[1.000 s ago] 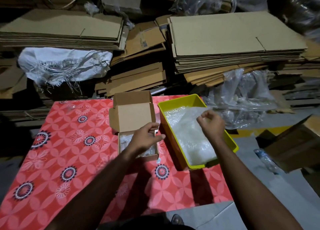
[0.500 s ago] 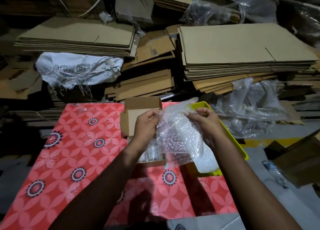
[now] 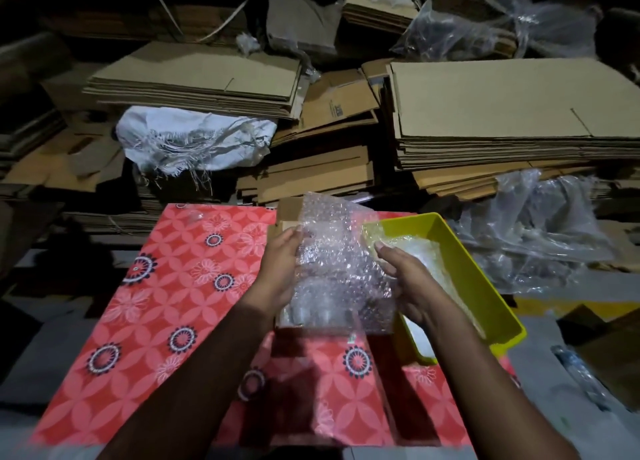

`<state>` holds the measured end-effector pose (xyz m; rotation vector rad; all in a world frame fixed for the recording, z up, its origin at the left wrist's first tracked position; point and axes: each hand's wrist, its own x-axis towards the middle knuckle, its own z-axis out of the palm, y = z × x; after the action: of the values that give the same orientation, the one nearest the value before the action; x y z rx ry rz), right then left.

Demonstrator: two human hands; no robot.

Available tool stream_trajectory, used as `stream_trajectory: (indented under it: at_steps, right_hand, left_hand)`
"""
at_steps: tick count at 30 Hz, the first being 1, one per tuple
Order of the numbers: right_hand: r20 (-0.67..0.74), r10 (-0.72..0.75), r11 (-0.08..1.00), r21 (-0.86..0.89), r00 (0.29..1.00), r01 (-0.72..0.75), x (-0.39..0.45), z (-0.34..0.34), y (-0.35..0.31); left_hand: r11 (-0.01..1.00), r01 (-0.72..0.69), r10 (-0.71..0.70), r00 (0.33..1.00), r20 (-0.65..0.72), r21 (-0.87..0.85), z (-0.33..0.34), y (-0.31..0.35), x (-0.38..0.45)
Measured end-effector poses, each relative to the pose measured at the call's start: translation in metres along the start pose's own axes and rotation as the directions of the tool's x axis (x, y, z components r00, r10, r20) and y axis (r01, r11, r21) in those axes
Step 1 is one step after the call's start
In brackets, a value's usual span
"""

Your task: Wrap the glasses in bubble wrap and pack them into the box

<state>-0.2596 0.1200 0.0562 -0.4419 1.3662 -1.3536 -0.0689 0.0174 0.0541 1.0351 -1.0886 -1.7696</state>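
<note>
A clear bubble wrap sheet [image 3: 337, 251] hangs upright between my hands over the small open cardboard box [image 3: 289, 210]. My left hand [image 3: 280, 265] grips its left edge, and my right hand [image 3: 403, 279] holds its right edge. Through the sheet, clear glasses [image 3: 311, 312] show faintly inside the box. To the right, the yellow tray [image 3: 485, 286] holds more bubble wrap [image 3: 419, 248]. Most of the box is hidden behind the sheet.
A red floral cloth [image 3: 166, 303] covers the table. Stacks of flattened cardboard [image 3: 502, 113] and a white sack [image 3: 194, 140] pile up behind it. Crumpled clear plastic [image 3: 533, 231] lies right of the tray, and a brown carton [image 3: 609, 352] stands on the floor.
My right hand lifted a bubble wrap sheet out of the yellow tray. My left hand left the box and took the sheet's other edge. Both hands now spread it over the box.
</note>
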Motion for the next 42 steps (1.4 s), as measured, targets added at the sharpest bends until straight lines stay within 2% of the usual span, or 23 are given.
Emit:
stream_trajectory:
  at_steps: [2,7,9,11,13,14,16,18,20,22,24,25,26,27,28,30,32,34,36,37,38,40,42]
  right_hand:
    - [0.007,0.039,0.999,-0.007,0.999,-0.039,-0.003,0.008,0.002]
    - [-0.047,-0.039,0.999,0.033,0.998,0.040,-0.007,0.021,0.004]
    - [-0.080,-0.088,0.996,0.027,0.993,0.091,-0.008,0.021,0.003]
    - [-0.160,-0.182,0.973,-0.173,0.970,0.154,-0.005,0.017,0.004]
    - [-0.209,-0.351,0.860,-0.457,0.913,0.226,0.000,0.008,0.006]
    - [-0.227,-0.418,0.810,-0.531,0.879,0.248,0.001,0.002,0.006]
    - [-0.226,-0.454,0.791,-0.547,0.862,0.273,-0.005,-0.003,-0.003]
    - [-0.149,-0.398,0.830,-0.479,0.905,0.286,-0.011,-0.005,-0.013]
    - [-0.015,-0.277,0.921,-0.291,0.961,0.261,-0.013,-0.004,-0.022]
    - [0.065,-0.151,0.986,-0.064,0.986,0.155,-0.014,0.005,-0.031]
    - [0.130,-0.001,0.978,0.205,0.992,-0.026,-0.015,0.013,-0.037]
    - [0.181,0.058,0.934,0.338,0.982,-0.118,-0.015,0.016,-0.038]
    - [0.218,0.080,0.901,0.402,0.973,-0.164,-0.015,0.019,-0.038]
    - [0.255,0.091,0.885,0.422,0.963,-0.196,-0.016,0.020,-0.039]
    - [0.257,0.067,0.908,0.384,0.964,-0.166,-0.017,0.020,-0.040]
    - [0.287,0.010,0.945,0.311,0.958,-0.103,-0.021,0.019,-0.041]
    - [0.282,-0.003,0.985,0.166,0.959,-0.046,-0.023,0.018,-0.042]
    - [0.210,-0.187,0.968,-0.125,0.960,0.216,-0.020,0.015,-0.040]
    - [0.197,-0.415,0.799,-0.387,0.888,0.460,-0.017,0.015,-0.038]
    - [0.198,-0.478,0.748,-0.420,0.856,0.514,-0.016,0.017,-0.039]
    - [0.155,-0.512,0.746,-0.407,0.845,0.527,-0.014,0.021,-0.043]
    - [-0.076,-0.458,0.862,-0.283,0.886,0.421,-0.003,0.029,-0.052]
    - [-0.200,-0.275,0.960,-0.103,0.940,0.259,0.008,0.036,-0.061]
  left_hand:
    - [1.000,0.013,-0.014,1.000,0.016,0.025,-0.002,-0.003,0.001]
    - [0.997,0.068,-0.069,0.996,0.058,0.029,-0.009,-0.005,-0.005]
    - [0.997,0.030,-0.036,0.996,0.085,0.070,-0.010,-0.007,-0.009]
    - [0.989,-0.043,0.031,0.996,0.083,0.144,-0.011,-0.005,-0.013]
    - [0.973,-0.106,0.107,0.994,0.006,0.205,-0.012,0.001,-0.013]
    - [0.953,-0.142,0.156,0.987,-0.032,0.266,-0.014,0.004,-0.013]
    - [0.840,-0.218,0.283,0.957,-0.058,0.496,-0.025,0.006,-0.010]
    - [0.670,-0.246,0.364,0.931,-0.022,0.701,-0.037,0.004,-0.007]
    - [0.459,-0.263,0.432,0.901,0.045,0.849,-0.044,0.002,-0.008]
    - [0.234,-0.335,0.467,0.862,0.197,0.912,-0.045,-0.003,-0.005]
    - [0.064,-0.437,0.466,0.808,0.360,0.897,-0.038,-0.002,-0.008]
    - [0.030,-0.494,0.468,0.775,0.424,0.869,-0.034,-0.003,-0.007]
    - [0.042,-0.550,0.484,0.742,0.465,0.834,-0.030,-0.004,-0.007]
    - [0.110,-0.581,0.519,0.725,0.452,0.806,-0.026,-0.004,-0.008]
    - [0.227,-0.595,0.545,0.734,0.406,0.771,-0.022,-0.002,-0.010]
    - [0.516,-0.507,0.513,0.828,0.225,0.690,-0.013,0.007,-0.015]
    - [0.748,-0.378,0.391,0.915,0.098,0.545,-0.002,0.025,-0.018]
    - [0.896,-0.230,0.254,0.967,-0.014,0.380,0.005,0.040,-0.016]
    - [0.960,-0.097,0.124,0.989,-0.085,0.264,0.009,0.050,-0.013]
    - [0.957,-0.105,0.128,0.989,-0.069,0.271,0.007,0.049,-0.011]
    - [0.939,-0.144,0.159,0.987,-0.022,0.311,0.005,0.046,-0.010]
    - [0.907,-0.191,0.181,0.982,0.061,0.375,0.002,0.039,-0.010]
    - [0.951,-0.100,0.079,0.993,0.084,0.292,0.002,0.040,-0.013]
